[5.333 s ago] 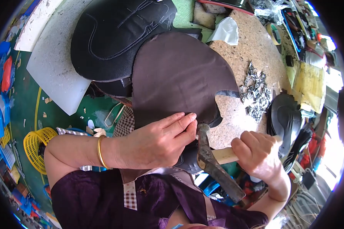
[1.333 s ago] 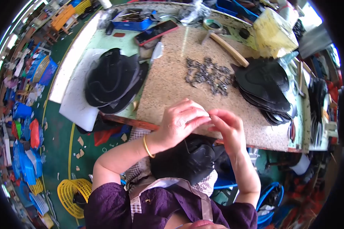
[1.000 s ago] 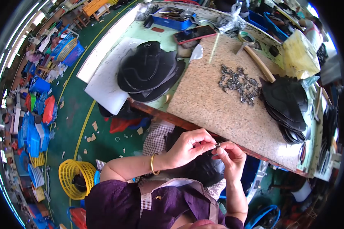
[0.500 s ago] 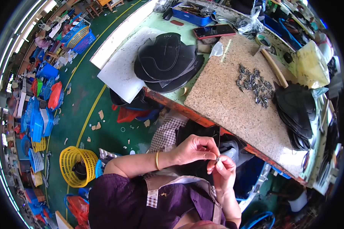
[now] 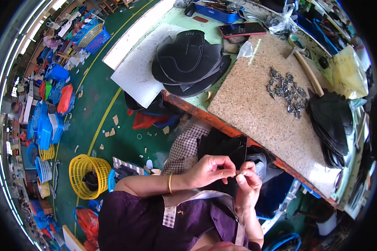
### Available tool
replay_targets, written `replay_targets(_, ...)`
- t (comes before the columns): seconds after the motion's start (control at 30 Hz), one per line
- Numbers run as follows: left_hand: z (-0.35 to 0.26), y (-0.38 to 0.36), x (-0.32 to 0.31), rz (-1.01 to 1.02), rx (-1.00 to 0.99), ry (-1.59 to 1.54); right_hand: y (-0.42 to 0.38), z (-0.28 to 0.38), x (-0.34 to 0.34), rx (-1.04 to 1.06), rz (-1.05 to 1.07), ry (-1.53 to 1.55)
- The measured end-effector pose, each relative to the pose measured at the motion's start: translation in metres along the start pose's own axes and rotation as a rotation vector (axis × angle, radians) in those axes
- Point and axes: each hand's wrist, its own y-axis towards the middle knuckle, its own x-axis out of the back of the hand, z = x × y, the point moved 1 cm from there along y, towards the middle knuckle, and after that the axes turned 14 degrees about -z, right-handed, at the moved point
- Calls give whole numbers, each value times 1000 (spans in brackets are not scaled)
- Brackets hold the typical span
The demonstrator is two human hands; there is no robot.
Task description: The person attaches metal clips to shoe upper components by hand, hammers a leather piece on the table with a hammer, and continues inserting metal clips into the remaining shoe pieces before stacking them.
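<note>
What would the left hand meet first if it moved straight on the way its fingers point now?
The left hand points toward the right hand, so it would probably meet the right fingertips first; both pinch a small metal piece there. Depth is hard to judge here.

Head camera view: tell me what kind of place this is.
Probably a shoe or leather-goods workshop. Stacks of cut black leather pieces lie on the bench, a pile of small metal fittings sits on the speckled work slab, a hammer lies beside it, and plastic baskets crowd the floor.
</note>
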Motion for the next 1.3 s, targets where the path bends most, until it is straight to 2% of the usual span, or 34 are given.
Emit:
replay_targets(0.03,1,-1,-3,-15,-13,-46,-2,-1,-1,6,-21,-1)
replay_targets(0.13,9,-3,-5,97,400,-375,-4,-3,4,230,28,-207)
replay_targets(0.17,22,-2,1,303,656,-579,-9,4,3,342,94,-299)
replay_targets(0.27,16,-2,1,162,491,-291,-4,4,10,324,137,-371)
replay_targets(0.3,31,-3,11,225,566,-341,-3,4,11,309,141,-373)
replay_targets(0.4,41,-4,16,250,715,-506,-5,4,14,267,138,-402)
replay_targets(0.5,46,-5,10,57,671,-455,-3,0,17,289,88,-487)
replay_targets(0.53,44,-5,7,-6,625,-418,-2,-1,20,386,93,-576)
replay_targets(0.6,26,1,2,5,395,-48,-5,1,19,332,72,-500)
replay_targets(0.63,14,10,6,18,-31,330,-2,4,21,361,127,-503)
replay_targets(0.67,6,18,8,30,-477,677,-2,-3,32,264,160,-415)
replay_targets(0.73,-1,30,4,-115,-691,1076,-9,0,34,-142,-35,-108)
replay_targets(0.8,24,31,6,-57,-516,1161,-6,-8,48,-103,-19,-212)
replay_targets(0.87,30,31,4,-63,-482,1139,-8,-15,57,-97,-33,-302)
replay_targets(0.93,33,35,8,-129,-488,998,-8,-18,58,-45,-43,-337)
replay_targets(0.97,34,35,10,-176,-435,893,-7,-19,57,-17,-45,-354)
replay_targets(1.0,33,33,12,-199,-302,867,-4,-21,57,38,-35,-361)
replay_targets(1.07,31,29,7,-247,-560,979,0,-25,56,151,-23,-372)
replay_targets(1.1,24,23,1,-243,-698,1068,-2,-24,52,128,-89,-331)
replay_targets(1.13,16,19,-6,-236,-843,1148,-1,-24,53,228,-7,-356)
replay_targets(1.17,14,22,-9,-103,-933,985,0,-24,55,328,70,-382)
replay_targets(1.2,12,29,-15,68,-855,856,-3,-23,58,419,144,-412)
replay_targets(1.27,23,46,-35,165,-615,739,-3,-29,63,488,306,-388)
replay_targets(1.3,30,54,-40,145,-633,903,-1,-35,64,544,335,-411)
